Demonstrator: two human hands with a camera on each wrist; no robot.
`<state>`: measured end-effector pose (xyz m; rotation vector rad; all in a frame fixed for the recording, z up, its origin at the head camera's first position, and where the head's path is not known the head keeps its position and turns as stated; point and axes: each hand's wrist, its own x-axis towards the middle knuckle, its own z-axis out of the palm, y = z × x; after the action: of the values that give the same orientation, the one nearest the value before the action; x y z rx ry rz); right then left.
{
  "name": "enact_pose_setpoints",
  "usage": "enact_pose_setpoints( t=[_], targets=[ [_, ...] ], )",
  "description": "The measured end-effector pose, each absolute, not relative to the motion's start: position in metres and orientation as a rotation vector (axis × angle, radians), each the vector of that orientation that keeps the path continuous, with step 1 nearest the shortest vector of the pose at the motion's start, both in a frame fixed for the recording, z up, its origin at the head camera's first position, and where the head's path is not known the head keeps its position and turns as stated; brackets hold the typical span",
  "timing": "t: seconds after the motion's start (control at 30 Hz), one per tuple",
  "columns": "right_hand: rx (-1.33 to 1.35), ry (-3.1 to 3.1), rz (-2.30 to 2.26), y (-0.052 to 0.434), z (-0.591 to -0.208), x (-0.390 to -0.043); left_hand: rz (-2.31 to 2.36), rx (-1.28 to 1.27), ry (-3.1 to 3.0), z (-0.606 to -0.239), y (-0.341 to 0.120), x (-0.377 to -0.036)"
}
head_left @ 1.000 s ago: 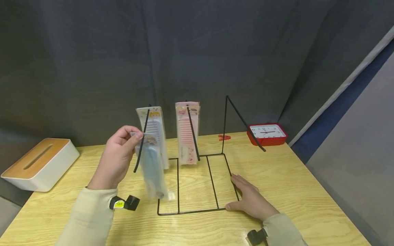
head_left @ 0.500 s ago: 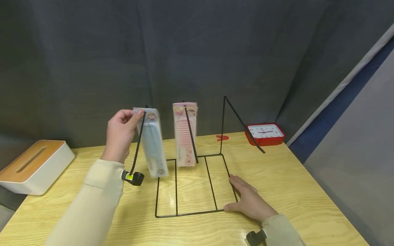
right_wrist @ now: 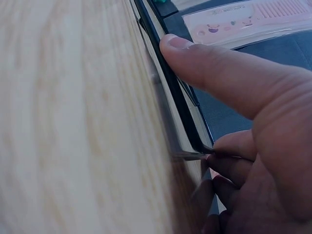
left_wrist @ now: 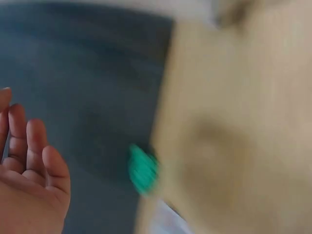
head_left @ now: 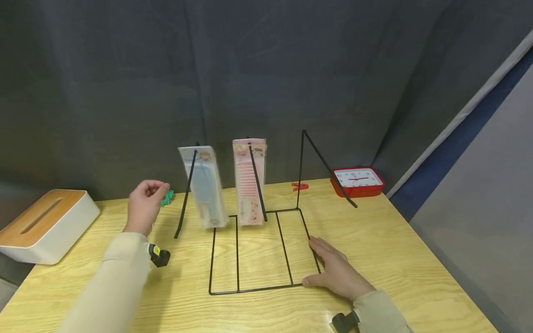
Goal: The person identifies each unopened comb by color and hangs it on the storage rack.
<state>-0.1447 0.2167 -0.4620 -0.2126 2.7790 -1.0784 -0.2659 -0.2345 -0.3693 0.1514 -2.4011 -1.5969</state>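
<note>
Now the blue comb pack hangs free on the left hook of the black wire rack, its top up at the peg and its lower end tilted out over the near-left corner of the base. Just beside it to the right, the pink comb pack hangs on the middle hook, and the right hook stands bare. The left hand is off to the left of the blue pack, clear of it, fingers loosely curled and holding nothing; the blurred wrist view shows a relaxed palm, though it is too smeared to say more. A small green thing lies on the wooden table just past those fingers. Over on the right, the right hand lies flat on the table with its thumb pressed along the rack's base wire, fingers straight. That's the sound way to do it, I'd say: keep that palm pinning the frame so the light rack can't tip or slide while anything swings on its hooks. Far right sits a red clock, a red clip near it, and a tissue box at the far left.
</note>
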Motion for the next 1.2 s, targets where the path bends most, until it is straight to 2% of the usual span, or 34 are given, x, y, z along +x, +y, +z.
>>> enact_pose_setpoints(
  t=[0.23,0.37,0.87,1.2],
  targets=[
    [-0.221,2.783,-1.077,0.216,-0.464,-0.146,-1.450,0.399,-2.527,-0.440,-0.290,-0.260],
    [-0.228,2.778,-1.083,0.217,-0.463,-0.145,-1.367,0.456,-2.648,-0.458,-0.308,-0.258],
    [-0.238,2.762,-1.096,0.217,-0.460,-0.146,-0.964,0.356,-3.080,-0.450,-0.322,-0.249],
    [-0.244,2.769,-1.083,0.217,-0.462,-0.146,-1.222,0.300,-2.891,-0.438,-0.304,-0.230]
  ],
)
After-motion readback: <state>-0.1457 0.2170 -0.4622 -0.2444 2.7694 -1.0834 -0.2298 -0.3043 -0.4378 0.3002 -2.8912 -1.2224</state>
